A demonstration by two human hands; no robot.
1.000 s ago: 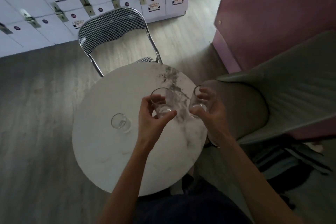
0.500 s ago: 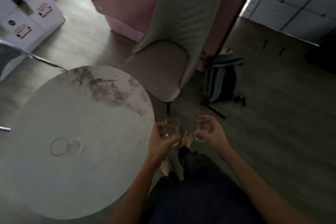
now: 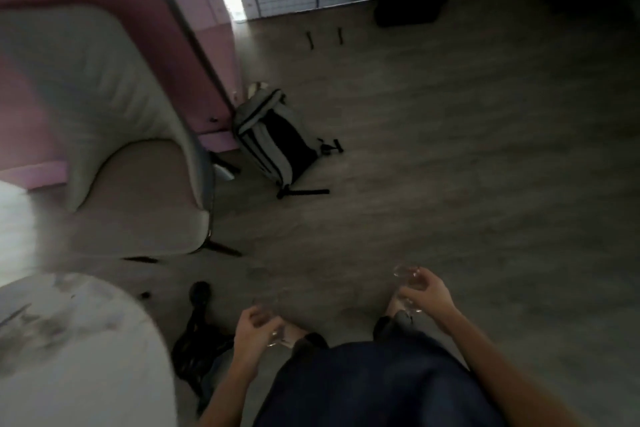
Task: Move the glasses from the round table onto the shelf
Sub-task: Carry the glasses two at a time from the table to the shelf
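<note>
Two glasses are off the worktop (image 3: 69, 340) now, one in each hand, where a second ago they hung just past its edge. The left hand (image 3: 251, 331) has its fingers wrapped round a glass (image 3: 273, 333) at six o'clock; the right hand (image 3: 424, 295) holds the other glass (image 3: 407, 276) at five. The worktop has slid to eight o'clock. No shelf is in view, so I judge the carry only begun.

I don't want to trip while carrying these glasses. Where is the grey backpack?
The grey backpack lies on the wooden floor ahead and slightly left in the head view, beside the pink cabinet's corner, right of the beige chair.
</note>
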